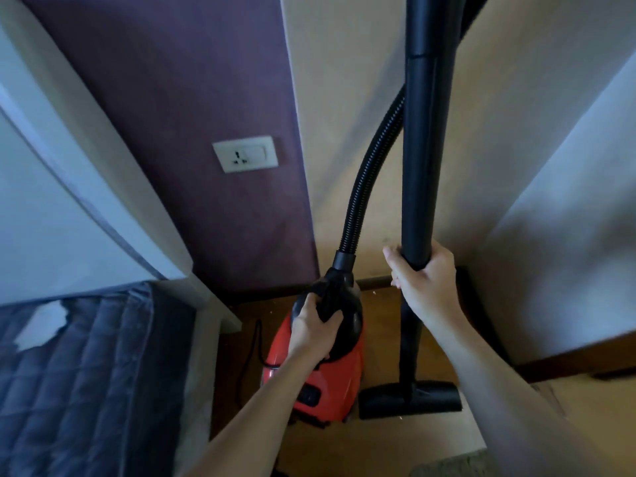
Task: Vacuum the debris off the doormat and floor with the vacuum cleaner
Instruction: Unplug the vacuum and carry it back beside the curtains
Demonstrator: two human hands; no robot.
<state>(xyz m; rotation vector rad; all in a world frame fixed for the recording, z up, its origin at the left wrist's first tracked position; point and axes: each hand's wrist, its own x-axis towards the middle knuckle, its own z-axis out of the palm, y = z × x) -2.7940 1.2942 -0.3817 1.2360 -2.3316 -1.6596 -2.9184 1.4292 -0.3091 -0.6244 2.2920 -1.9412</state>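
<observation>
A red canister vacuum cleaner [339, 380] stands on the wooden floor [385, 304] in a room corner. My left hand [315, 330] grips its black top handle. My right hand [425, 273] grips the black upright wand [425, 149], which runs down to the flat black floor head [409, 399] resting on the floor right of the canister. A ribbed black hose [370, 173] curves up from the canister's top. A patch of grey-green doormat [454, 464] shows at the bottom edge. Small pale specks lie on the floor near the skirting.
A bed with a dark quilted cover [69, 373] fills the lower left. A white wall socket [245, 153] sits on the purple wall panel. A black power cord [249, 359] trails on the floor left of the canister. Cream walls close in behind and on the right.
</observation>
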